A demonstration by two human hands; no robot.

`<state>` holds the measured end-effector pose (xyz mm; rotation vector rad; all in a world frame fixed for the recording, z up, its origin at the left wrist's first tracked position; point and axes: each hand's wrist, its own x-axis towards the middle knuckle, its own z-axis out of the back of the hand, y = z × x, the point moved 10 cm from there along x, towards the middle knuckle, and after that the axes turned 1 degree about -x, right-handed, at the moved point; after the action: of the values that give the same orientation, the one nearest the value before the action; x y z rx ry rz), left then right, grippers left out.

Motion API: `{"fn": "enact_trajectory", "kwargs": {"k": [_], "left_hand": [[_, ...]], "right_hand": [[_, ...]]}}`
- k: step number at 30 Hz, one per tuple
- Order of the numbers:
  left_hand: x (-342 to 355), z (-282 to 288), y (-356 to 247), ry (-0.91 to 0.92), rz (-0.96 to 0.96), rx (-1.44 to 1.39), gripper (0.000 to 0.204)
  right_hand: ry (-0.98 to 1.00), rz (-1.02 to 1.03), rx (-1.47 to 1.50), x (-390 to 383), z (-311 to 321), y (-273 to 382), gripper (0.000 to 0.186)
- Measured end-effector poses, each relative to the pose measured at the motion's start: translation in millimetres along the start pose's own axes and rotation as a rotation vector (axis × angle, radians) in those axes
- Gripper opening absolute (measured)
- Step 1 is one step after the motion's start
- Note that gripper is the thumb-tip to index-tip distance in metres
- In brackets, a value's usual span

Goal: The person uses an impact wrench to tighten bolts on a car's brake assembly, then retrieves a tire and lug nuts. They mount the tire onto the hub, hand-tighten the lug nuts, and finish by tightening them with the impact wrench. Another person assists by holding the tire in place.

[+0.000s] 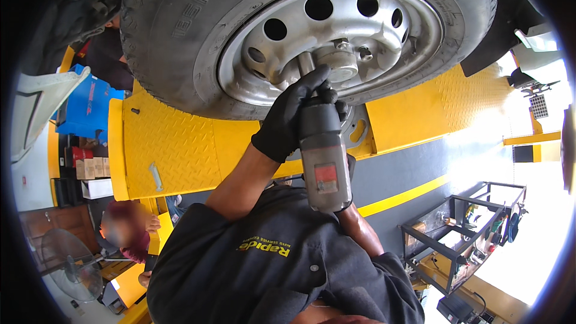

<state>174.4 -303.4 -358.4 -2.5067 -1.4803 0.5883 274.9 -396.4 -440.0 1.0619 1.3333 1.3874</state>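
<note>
A tyre (174,42) on a silver steel wheel (330,21) hangs above me. My left hand (294,111), in a black glove, is closed round the front end of a black and grey impact wrench (324,150), which points up at the wheel. Its metal socket (306,63) reaches into the wheel beside the hub (341,66); whether it sits on a nut is hidden. Two wheel nuts show near the hub, one of them a dark lug nut (365,54). My right forearm (362,232) runs up behind the wrench body, which hides the right hand and its fingers.
Yellow lift ramps (171,150) lie behind and below the wheel. At right stands a dark metal frame rack (456,252) with tools. A person in a maroon cap (123,219) is at left, near a standing fan (71,267). Farther back is a blue cabinet (87,105).
</note>
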Motion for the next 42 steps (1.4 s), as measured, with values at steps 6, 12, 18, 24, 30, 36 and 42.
{"fn": "enact_trajectory", "kwargs": {"k": [6,12,18,24,30,36,42], "left_hand": [[-13,-2,12,-0.156,-0.04,0.144,0.029],[14,-53,63,0.098,0.119,0.168,0.041],[55,-55,69,0.265,0.043,-0.195,0.047],[55,-52,69,0.339,0.036,-0.27,0.044],[62,-24,64,-0.164,-0.056,-0.174,0.034],[67,-42,64,-0.069,-0.064,-0.111,0.034],[24,-62,59,-0.007,-0.5,0.048,0.042]], "right_hand": [[-0.007,0.091,-0.083,-12,13,10,0.038],[-0.067,0.126,-0.071,-21,61,38,0.042],[-0.133,0.095,0.022,-9,98,27,0.046],[-0.098,0.062,0.066,0,104,18,0.051],[0.016,0.252,-0.026,15,99,41,0.051],[0.005,-0.065,0.193,26,102,-1,0.057],[-0.025,-0.035,0.205,28,107,-18,0.045]]}}
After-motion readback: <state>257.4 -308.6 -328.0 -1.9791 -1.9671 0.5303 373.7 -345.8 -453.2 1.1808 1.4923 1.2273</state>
